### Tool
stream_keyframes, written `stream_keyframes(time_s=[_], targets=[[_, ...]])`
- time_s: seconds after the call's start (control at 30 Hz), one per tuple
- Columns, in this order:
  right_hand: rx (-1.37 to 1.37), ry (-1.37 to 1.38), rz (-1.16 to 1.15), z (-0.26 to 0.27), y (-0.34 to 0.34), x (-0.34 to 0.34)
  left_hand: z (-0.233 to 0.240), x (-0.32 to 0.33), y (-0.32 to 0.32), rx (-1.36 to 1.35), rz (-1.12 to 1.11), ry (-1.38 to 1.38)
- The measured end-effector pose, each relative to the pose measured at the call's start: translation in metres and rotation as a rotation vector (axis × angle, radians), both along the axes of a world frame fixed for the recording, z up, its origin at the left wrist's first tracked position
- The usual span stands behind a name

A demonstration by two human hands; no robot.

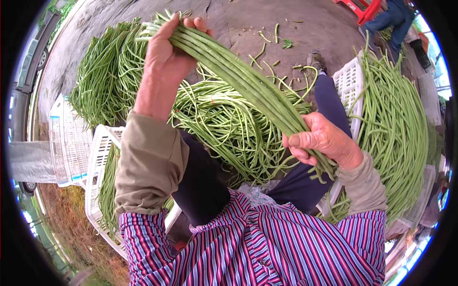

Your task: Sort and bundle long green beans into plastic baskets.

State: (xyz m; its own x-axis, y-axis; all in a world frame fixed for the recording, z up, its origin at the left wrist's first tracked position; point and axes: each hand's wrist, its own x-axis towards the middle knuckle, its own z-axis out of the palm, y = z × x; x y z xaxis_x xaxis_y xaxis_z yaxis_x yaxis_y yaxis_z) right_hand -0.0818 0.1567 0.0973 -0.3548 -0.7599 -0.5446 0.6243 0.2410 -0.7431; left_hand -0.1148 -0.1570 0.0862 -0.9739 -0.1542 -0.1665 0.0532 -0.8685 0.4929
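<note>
A bundle of long green yard-long beans stretches diagonally between my two hands. My left hand grips its upper end, with the bean tips sticking out past the thumb. Around the lower end my right hand is closed, its thumb on top and the bean ends hanging out below. Beneath the bundle, between my legs, lies a loose heap of yard-long beans with small red ties on some. Part of this heap is hidden by the held bundle and my arms.
Piled beans lie on the ground at the upper left. A white plastic crate with beans stands at the left, another crate heaped with beans at the right. Bean scraps litter the ground ahead. A person's leg and red stool show upper right.
</note>
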Motion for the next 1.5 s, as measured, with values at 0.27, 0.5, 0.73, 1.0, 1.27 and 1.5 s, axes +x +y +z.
stream_keyframes(time_s=[0.27, 0.5, 0.73, 1.0, 1.27, 1.5], targets=[[0.173, -0.056, 0.012, -0.03, -0.035, -0.026, -0.105, -0.028, -0.036, 0.35, 0.122, -0.336], [0.261, -0.149, 0.016, -0.089, -0.059, -0.051, -0.217, -0.06, -0.054, 0.542, 0.132, -0.451], [0.421, -0.083, 0.272, -0.141, -0.058, -0.061, -0.296, -0.051, -0.066, 0.607, 0.123, -0.469], [0.473, -0.069, 0.332, -0.155, -0.055, -0.061, -0.333, -0.034, -0.075, 0.645, 0.171, -0.535], [0.502, -0.016, 0.318, -0.148, -0.058, -0.058, -0.333, -0.028, -0.08, 0.643, 0.139, -0.473], [0.562, 0.029, 0.417, -0.147, -0.046, -0.053, -0.322, -0.021, -0.082, 0.658, 0.163, -0.495]])
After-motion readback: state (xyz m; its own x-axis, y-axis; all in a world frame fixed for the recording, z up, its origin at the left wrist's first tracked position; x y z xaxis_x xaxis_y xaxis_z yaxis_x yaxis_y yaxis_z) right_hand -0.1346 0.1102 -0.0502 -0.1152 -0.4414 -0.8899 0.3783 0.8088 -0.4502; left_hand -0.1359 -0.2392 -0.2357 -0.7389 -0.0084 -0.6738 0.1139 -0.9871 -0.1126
